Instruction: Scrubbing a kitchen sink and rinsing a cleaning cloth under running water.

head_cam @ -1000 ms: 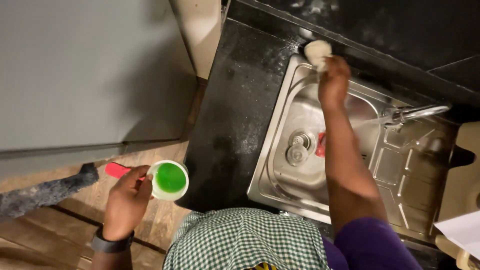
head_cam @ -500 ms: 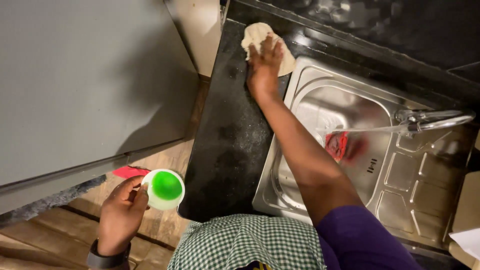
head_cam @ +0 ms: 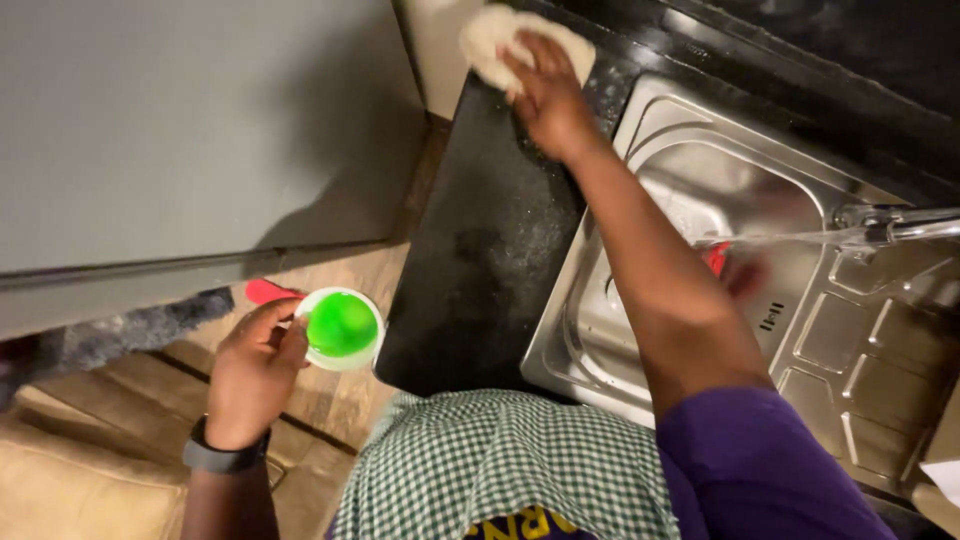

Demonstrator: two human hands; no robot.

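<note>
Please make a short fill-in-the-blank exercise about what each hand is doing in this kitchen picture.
1. The left hand holds a small white cup filled with ____ liquid.
2. The right hand presses a pale cloth on the ____ countertop.
3. Water runs from the tap into the metal ____.
4. The left wrist wears a black ____.

Missing words: green; black; sink; band

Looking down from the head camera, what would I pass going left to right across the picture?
Grey cabinet → left hand → cup of green liquid → black counter → right hand on a pale cloth → steel sink → tap.
</note>
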